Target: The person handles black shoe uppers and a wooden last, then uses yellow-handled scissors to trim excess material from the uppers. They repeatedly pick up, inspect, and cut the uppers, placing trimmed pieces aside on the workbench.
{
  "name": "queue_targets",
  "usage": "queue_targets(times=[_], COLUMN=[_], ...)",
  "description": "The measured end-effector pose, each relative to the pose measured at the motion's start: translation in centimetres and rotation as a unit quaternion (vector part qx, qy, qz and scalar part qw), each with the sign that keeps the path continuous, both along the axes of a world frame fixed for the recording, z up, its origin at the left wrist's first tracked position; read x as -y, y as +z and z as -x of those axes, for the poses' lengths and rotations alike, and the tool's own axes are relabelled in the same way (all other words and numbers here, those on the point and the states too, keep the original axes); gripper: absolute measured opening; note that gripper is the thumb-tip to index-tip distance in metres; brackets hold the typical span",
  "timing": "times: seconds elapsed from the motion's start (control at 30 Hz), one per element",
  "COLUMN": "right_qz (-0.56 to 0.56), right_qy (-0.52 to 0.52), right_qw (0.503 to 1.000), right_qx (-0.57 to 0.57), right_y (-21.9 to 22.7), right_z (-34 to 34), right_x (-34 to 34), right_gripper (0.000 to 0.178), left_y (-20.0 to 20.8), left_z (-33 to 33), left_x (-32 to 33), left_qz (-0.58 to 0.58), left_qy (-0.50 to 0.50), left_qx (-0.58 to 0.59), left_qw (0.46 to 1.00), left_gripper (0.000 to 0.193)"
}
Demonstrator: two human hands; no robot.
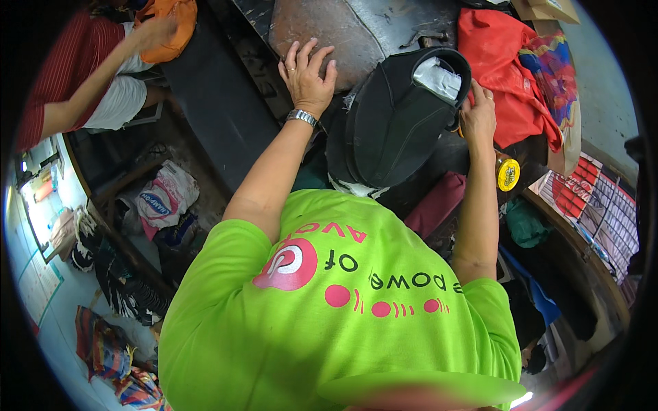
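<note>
A black piece with stitched seams that looks like a shoe upper lies on the dark bench in front of me. White crumpled material shows inside its opening at the far end. My left hand, with a watch on its wrist, rests fingers spread on a worn brown sheet left of the upper. Holding nothing, it stays apart from the black piece. My right hand is at the upper's right edge, fingers curled. A small orange bit shows beneath it; what the fingers grip is hidden.
Red cloth lies beyond my right hand, beside a multicoloured bag. A yellow-lidded jar stands near my right forearm, a maroon bundle inside it. At far left a person in a red top handles an orange bag.
</note>
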State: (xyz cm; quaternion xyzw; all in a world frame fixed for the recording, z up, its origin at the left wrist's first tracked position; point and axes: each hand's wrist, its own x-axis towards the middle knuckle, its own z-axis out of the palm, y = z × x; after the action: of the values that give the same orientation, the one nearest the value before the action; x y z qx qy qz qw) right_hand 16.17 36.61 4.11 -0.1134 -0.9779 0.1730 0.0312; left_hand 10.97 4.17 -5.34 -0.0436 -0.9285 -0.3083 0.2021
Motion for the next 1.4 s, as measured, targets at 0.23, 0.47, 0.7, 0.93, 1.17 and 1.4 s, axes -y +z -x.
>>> queue_targets(times=[0.23,0.47,0.7,0.93,1.17,1.4], right_qz=[0.261,0.351,0.383,0.453,0.501,0.444], right_qy=[-0.069,-0.141,0.010,-0.014,-0.181,-0.384], right_qw=[0.958,0.926,0.867,0.744,0.831,0.803], right_qx=[-0.094,0.001,0.319,0.490,0.160,0.107], right_y=[1.8,1.3,1.5,-0.7,-6.9,-8.1], right_z=[-4.8,-10.9,-20.8,-25.9,-25.8,-22.6], right_x=[4.7,7.2,5.7,10.3,23.7,30.5], right_gripper=[0.047,0.053,0.034,0.040,0.040,0.013], left_y=[0.2,0.3,2.2,2.9,-3.4,-2.8], left_z=[-0.1,-0.2,-0.7,-4.1,4.9,12.0], left_x=[-0.2,-0.4,2.3,14.7,15.6,17.6], left_qz=[0.047,0.072,0.044,-0.085,0.150,0.041], left_qy=[0.003,-0.002,-0.147,-0.233,-0.320,-0.354], left_qx=[0.000,-0.008,0.069,0.538,0.561,0.636], left_qw=[0.999,0.997,0.986,0.806,0.748,0.684], left_gripper=[0.029,0.029,0.049,0.045,0.057,0.030])
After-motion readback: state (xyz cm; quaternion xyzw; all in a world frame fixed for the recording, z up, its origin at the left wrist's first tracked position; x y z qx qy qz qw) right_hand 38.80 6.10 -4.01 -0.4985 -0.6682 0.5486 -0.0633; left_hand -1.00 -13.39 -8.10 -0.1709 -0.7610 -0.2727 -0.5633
